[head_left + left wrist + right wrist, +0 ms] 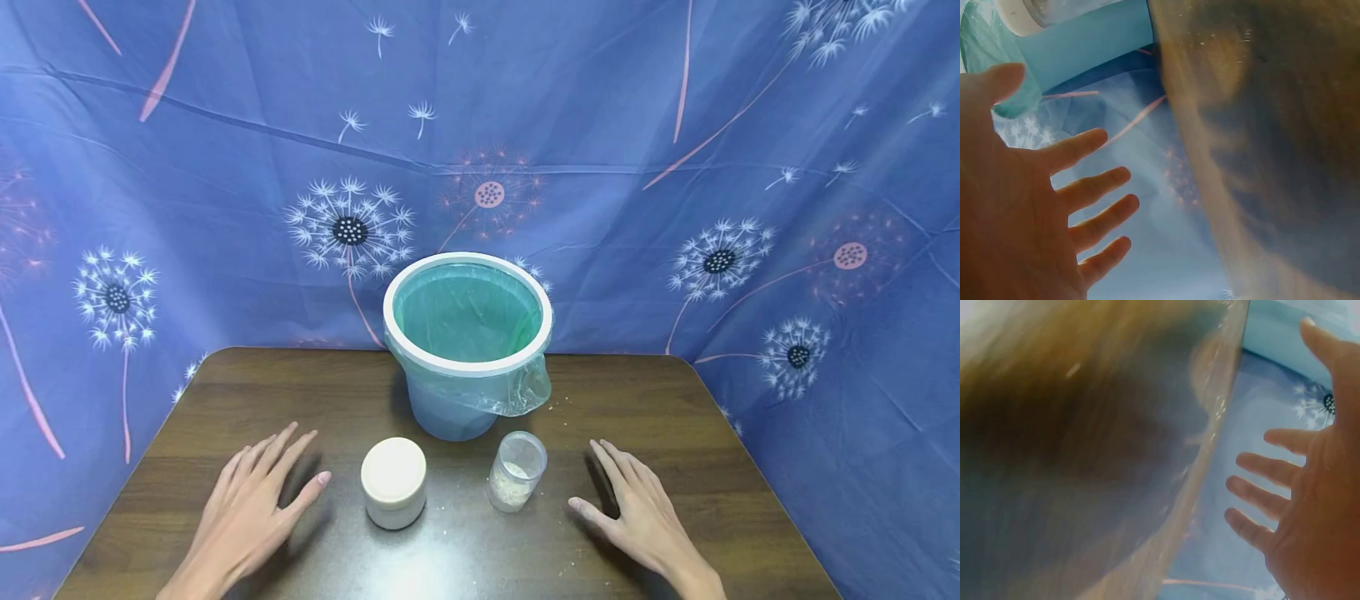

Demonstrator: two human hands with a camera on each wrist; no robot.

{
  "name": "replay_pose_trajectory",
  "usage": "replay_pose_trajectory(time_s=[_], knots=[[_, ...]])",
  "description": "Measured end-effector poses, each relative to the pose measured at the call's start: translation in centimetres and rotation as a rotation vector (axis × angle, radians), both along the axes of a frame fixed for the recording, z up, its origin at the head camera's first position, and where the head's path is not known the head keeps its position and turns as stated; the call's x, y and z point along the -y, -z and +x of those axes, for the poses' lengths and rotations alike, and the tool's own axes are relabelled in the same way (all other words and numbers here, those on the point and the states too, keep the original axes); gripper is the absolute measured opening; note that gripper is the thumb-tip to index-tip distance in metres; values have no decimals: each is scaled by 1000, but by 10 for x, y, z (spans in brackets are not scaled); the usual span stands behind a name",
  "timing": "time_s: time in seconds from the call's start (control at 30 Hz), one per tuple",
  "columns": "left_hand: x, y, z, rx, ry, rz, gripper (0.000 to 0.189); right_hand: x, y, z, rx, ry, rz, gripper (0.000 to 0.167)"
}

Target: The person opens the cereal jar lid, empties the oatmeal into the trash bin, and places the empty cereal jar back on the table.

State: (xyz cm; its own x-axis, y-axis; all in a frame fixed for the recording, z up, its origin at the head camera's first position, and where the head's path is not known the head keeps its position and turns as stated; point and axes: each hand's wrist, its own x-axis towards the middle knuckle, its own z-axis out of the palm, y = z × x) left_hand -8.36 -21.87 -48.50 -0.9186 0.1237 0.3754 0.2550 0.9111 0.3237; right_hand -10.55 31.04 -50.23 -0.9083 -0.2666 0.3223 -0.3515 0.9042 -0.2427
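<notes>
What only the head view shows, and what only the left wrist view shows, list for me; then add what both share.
Only the head view: the right hand, and the cup with white bits inside.
Only the left wrist view: the palm side of the left hand.
Both: the left hand, bucket, plastic bag, table, patterned cloth and jar.

You are at a table in a makeshift nook, screened by hanging cloth on 3 sides: the blue fabric (pixel 600 208), creased and printed with white and pink dandelions, closes off the back, left and right of your 1 wood-grain table (pixel 337 392). The lined bucket (pixel 465 369) looks household, but you cannot tell whether a home, shop or office lies beyond.
</notes>
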Motion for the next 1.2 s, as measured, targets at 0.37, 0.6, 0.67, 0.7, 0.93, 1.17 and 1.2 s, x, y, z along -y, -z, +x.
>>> replay_pose_trajectory(time_s=[0.37, 0.6, 0.67, 0.7, 0.93, 1.17, 1.2], knots=[[-24, -26, -5, 93, -20, 54, 70, 27, -5, -6, 85, -101, -62, 94], [-41, -36, -4, 192, -54, 156, 77, 44, -4, -8, 122, -141, -108, 94], [-46, -38, -5, 215, -61, 184, 76, 49, -4, -9, 131, -151, -126, 94], [-49, -40, -5, 221, -63, 199, 75, 52, -3, -9, 135, -158, -136, 94], [-65, -48, -6, 234, -83, 240, 70, 66, -1, -14, 219, -185, -217, 97], [-79, -55, -10, 254, -68, 248, 71, 73, 2, -18, 260, -204, -265, 99], [-80, -56, -10, 251, -63, 243, 72, 73, 3, -19, 262, -207, -273, 99]])
